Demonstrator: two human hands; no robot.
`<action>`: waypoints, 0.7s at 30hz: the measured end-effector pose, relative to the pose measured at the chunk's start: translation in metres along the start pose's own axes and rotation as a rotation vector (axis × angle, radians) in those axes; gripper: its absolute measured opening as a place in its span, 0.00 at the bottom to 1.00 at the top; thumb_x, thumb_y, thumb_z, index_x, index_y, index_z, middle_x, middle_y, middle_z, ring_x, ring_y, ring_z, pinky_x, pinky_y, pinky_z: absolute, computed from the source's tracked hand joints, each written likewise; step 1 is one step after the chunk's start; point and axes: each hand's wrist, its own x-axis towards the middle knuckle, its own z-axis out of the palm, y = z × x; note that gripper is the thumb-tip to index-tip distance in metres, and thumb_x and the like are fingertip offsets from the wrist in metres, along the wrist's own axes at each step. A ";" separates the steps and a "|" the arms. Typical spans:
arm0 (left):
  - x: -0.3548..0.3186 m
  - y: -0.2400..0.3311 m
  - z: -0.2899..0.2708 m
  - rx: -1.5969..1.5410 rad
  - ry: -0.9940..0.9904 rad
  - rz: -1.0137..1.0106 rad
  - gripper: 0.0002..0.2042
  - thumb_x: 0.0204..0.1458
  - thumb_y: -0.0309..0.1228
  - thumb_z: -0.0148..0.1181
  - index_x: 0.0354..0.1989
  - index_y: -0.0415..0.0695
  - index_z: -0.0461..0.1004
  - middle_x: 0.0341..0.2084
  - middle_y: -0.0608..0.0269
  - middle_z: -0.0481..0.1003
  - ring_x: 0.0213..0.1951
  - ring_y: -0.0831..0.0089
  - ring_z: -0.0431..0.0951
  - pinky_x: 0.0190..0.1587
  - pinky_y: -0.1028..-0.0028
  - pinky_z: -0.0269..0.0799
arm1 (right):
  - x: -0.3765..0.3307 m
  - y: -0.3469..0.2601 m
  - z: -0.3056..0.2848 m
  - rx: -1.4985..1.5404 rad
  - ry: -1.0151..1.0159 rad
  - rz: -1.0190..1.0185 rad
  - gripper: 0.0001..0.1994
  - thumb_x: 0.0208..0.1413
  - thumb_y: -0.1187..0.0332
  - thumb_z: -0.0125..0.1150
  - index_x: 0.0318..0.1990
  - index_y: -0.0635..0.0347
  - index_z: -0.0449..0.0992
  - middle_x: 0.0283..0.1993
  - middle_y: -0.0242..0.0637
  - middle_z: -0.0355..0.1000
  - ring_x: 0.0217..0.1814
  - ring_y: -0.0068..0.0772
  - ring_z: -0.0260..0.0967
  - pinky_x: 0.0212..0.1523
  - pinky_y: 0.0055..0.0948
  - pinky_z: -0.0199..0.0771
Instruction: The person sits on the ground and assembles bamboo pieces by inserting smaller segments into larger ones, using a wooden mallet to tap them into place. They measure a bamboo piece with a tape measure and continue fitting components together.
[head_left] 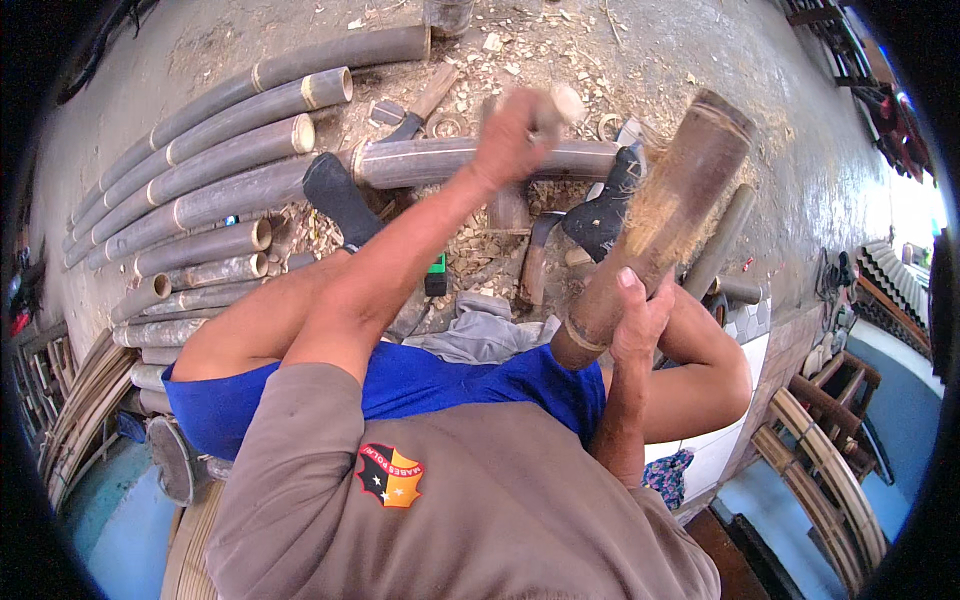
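Observation:
My left hand (515,135), slightly blurred, is closed around something with a pale round end (568,104); the rest of that object is smeared or hidden. It is over a long grey bamboo pole (420,163) that lies crosswise between my dark-socked feet (600,215). My right hand (642,318) grips a thick brown bamboo piece (655,235) near its lower end, thumb along its side. This piece slants up and to the right above my right leg, and its middle is worn, with frayed tan fibres.
Several bamboo poles (235,150) lie side by side at the left. Wood chips (500,60) litter the floor. A wooden-handled tool (432,95) lies beyond the pole, another wooden handle (533,272) between my feet. A small green-and-black box (436,275) sits near my left leg.

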 end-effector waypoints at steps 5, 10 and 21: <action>-0.066 0.003 0.036 0.015 -0.253 0.145 0.24 0.38 0.30 0.74 0.46 0.44 0.73 0.35 0.52 0.73 0.41 0.47 0.75 0.44 0.54 0.73 | -0.010 -0.003 -0.018 -0.100 -0.044 -0.097 0.34 0.55 0.58 0.68 0.63 0.69 0.63 0.43 0.45 0.76 0.37 0.39 0.78 0.40 0.38 0.81; -0.067 -0.002 0.022 -0.067 -0.353 0.294 0.24 0.34 0.31 0.74 0.43 0.45 0.75 0.35 0.53 0.73 0.42 0.49 0.74 0.47 0.55 0.70 | -0.027 -0.006 -0.021 -0.110 -0.042 0.034 0.38 0.49 0.55 0.75 0.63 0.68 0.66 0.55 0.42 0.73 0.55 0.36 0.72 0.60 0.37 0.71; -0.054 -0.014 0.017 -0.162 -0.335 0.327 0.22 0.35 0.30 0.75 0.41 0.45 0.74 0.38 0.56 0.72 0.44 0.52 0.74 0.47 0.57 0.69 | -0.039 0.001 -0.002 -0.232 -0.069 0.005 0.43 0.47 0.49 0.76 0.63 0.70 0.66 0.55 0.46 0.74 0.57 0.39 0.72 0.61 0.38 0.71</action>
